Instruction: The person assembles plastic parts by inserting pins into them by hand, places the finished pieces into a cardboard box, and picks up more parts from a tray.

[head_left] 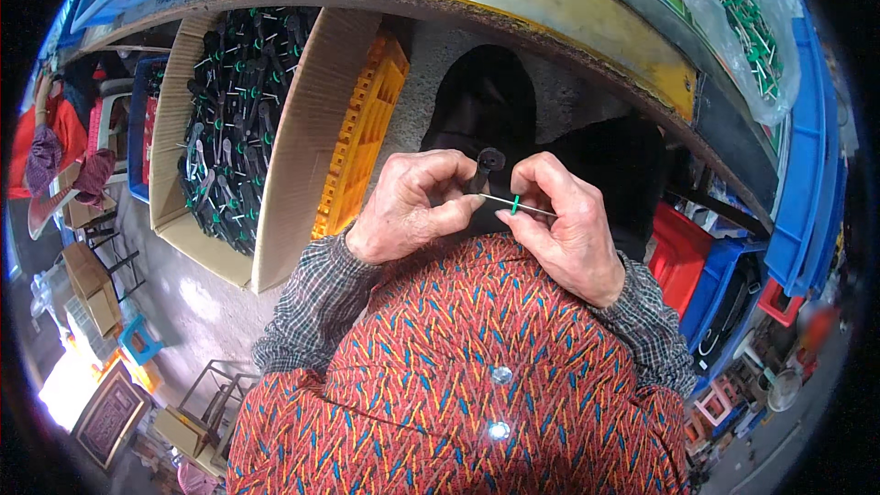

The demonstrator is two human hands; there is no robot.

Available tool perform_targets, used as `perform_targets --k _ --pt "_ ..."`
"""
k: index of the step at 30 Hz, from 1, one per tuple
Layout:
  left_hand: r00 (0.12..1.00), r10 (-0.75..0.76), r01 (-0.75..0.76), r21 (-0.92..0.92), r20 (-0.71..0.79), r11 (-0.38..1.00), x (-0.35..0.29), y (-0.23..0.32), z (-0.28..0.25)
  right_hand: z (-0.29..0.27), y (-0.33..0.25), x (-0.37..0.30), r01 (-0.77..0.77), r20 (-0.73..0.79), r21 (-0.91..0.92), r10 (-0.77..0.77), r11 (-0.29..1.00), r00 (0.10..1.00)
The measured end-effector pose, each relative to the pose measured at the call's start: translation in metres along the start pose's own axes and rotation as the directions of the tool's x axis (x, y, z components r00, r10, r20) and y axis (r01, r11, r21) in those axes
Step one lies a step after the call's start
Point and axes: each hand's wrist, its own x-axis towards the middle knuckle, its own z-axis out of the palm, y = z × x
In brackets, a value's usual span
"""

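Observation:
Above my lap, my left hand (403,206) pinches a small black plastic part with a round end (491,159) between thumb and fingers. My right hand (573,227) pinches a thin metal pin with a green collar (515,205). The pin's far tip meets the black part at my left fingertips; whether it is inside the part I cannot tell. To the left, an open cardboard box (307,119) is full of similar black parts, many with green collars and pins. A clear plastic bag (706,0) at the upper right holds loose green-collared pins (752,37).
A worn metal-edged workbench (550,27) curves across the front. An orange plastic crate (362,133) stands beside the box. At the right are blue trays (807,165), a red bin (676,252) and a blue bin (720,298). Cartons and a blue stool (139,339) are at the left.

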Motion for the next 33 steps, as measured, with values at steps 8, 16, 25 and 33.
perform_targets --k 8,16,25,33 --pt "1.0 -0.009 0.009 0.0 0.011 1.0 -0.002 0.001 -0.003 -0.008 -0.004 -0.004 -0.076 0.065 0.073 0.071 0.994 0.995" --pt "0.999 0.049 -0.048 0.03 -0.016 0.998 -0.001 0.002 0.003 -0.008 0.0 -0.005 -0.017 0.016 0.052 0.016 0.999 1.0" --pt "0.997 0.019 -0.026 -0.1 -0.073 0.995 0.001 0.009 0.014 -0.015 0.014 -0.013 -0.15 0.019 0.273 0.15 0.95 0.988" --pt "0.971 0.185 -0.196 -0.061 -0.152 0.979 0.003 0.011 0.031 -0.016 0.025 -0.026 -0.223 0.024 0.465 0.239 0.857 0.971"
